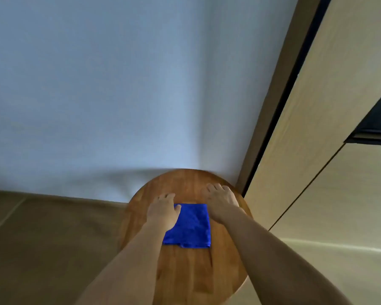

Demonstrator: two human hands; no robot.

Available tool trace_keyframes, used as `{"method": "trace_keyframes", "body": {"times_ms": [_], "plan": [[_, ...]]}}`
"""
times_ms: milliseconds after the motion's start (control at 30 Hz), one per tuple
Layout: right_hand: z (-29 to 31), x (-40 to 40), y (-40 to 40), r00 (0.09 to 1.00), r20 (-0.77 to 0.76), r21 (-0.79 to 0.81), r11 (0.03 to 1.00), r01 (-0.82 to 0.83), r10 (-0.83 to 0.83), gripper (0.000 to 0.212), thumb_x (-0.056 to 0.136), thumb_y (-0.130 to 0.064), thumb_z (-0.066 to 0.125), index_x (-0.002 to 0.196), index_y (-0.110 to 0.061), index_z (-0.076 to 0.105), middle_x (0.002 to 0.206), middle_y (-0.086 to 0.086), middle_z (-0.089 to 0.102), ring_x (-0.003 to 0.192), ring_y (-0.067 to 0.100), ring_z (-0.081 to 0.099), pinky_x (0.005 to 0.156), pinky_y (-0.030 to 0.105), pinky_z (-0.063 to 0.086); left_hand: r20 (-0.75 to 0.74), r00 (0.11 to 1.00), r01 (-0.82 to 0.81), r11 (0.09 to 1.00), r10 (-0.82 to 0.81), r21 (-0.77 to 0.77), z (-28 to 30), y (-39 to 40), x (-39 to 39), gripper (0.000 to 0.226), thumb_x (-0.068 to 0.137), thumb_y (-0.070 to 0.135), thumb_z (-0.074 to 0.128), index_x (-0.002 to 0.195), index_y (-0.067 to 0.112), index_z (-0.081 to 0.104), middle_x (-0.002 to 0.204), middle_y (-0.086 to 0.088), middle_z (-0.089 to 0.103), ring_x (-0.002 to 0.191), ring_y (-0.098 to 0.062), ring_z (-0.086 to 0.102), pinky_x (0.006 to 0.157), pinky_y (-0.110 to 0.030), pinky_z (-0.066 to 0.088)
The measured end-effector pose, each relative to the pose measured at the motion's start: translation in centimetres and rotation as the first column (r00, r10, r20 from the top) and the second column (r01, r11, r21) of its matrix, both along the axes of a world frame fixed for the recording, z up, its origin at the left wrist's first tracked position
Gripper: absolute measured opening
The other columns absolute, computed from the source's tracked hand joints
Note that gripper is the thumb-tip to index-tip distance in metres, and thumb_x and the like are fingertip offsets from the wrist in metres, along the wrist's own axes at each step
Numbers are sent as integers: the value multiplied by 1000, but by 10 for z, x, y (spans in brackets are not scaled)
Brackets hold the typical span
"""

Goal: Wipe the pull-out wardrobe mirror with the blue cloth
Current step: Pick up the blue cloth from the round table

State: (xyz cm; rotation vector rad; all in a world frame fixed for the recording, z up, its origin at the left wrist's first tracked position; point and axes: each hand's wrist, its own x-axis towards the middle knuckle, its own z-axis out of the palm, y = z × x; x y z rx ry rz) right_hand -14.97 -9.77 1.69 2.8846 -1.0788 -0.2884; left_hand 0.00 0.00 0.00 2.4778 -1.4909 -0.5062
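On the round wooden stool top (185,271), a folded square blue cloth (188,226) lies flat near the middle. Both bare forearms reach forward and down from the lower edge of the view. The left hand (163,211) is palm down at the cloth's left edge, its thumb over the upper left corner and its fingers loosely extended, gripping nothing. The right hand (221,200) is palm down just beyond the cloth's upper right corner, fingers spread and relaxed. Beige wardrobe panels (317,128) stand to the right.
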Motion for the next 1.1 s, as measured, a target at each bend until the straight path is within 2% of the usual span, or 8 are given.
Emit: {"method": "trace_keyframes", "body": {"times_ms": [200, 433, 567, 667, 733, 900, 1000, 1100], "plan": [[-69, -4, -14, 992, -126, 115, 993, 24, -9, 61, 89, -21, 58, 142, -17, 28, 140, 6, 37, 124, 24, 40, 98, 36, 38, -21, 1000, -7, 981, 11, 192, -61, -11, -6, 61, 94, 42, 49, 146, 18, 26, 151, -4, 30, 136, -21, 32, 109, -35, 34], [-138, 1, -33, 982, -169, 240, 963, 123, -83, 41, 92, -18, 51, 131, -18, 39, 127, 5, 49, 112, 22, 48, 90, 35, 42, -139, 980, -102, 956, 145, 277, -131, -25, -2, 67, 93, 37, 53, 148, 20, 18, 154, -6, 21, 138, -24, 26, 108, -34, 33], [-178, 15, -45, 968, -247, 253, 962, 106, -41, 56, 89, -16, 55, 140, -15, 31, 134, 8, 42, 113, 25, 47, 89, 35, 44, -144, 970, -144, 942, 195, 303, -169, -37, 8, 69, 94, 34, 53, 149, 21, 14, 155, -7, 16, 138, -25, 24, 105, -34, 35], [-205, 25, -52, 955, -260, 303, 928, 219, -141, 66, 87, -12, 55, 144, -15, 22, 143, 9, 31, 119, 28, 43, 87, 36, 44, -172, 952, -189, 929, 253, 320, -196, -45, 13, 72, 94, 33, 52, 149, 23, 8, 156, -9, 9, 138, -28, 22, 105, -36, 36], [-220, 30, -56, 943, -246, 333, 894, 301, -225, 71, 89, -12, 53, 148, -15, 13, 142, 10, 32, 118, 27, 43, 83, 34, 46, -159, 943, -232, 919, 293, 319, -211, -49, 17, 72, 95, 37, 50, 150, 25, 5, 157, -9, 7, 140, -29, 20, 107, -40, 37], [-247, 39, -56, 870, -216, 429, 758, 492, -443, 76, 95, -19, 46, 150, -16, -6, 139, 9, 39, 114, 24, 51, 75, 30, 47, -186, 903, -324, 898, 387, 298, -237, -61, 18, 80, 92, 43, 51, 150, 26, -2, 157, -11, 4, 140, -31, 19, 106, -44, 36], [-254, 46, -55, 744, -213, 536, 561, 631, -633, 78, 95, -22, 48, 150, -15, -7, 144, 8, 35, 109, 23, 57, 68, 28, 48, -213, 858, -397, 867, 467, 302, -245, -65, 19, 89, 89, 41, 58, 150, 22, -3, 155, -12, 11, 135, -31, 26, 101, -41, 40], [-256, 54, -58, 637, -223, 601, 410, 686, -738, 74, 92, -15, 51, 149, -11, 4, 144, 9, 35, 117, 25, 50, 82, 33, 52, -170, 870, -402, 865, 464, 301, -250, -64, 25, 94, 86, 42, 63, 149, 18, -2, 148, -13, 25, 127, -28, 36, 95, -37, 43]]}}
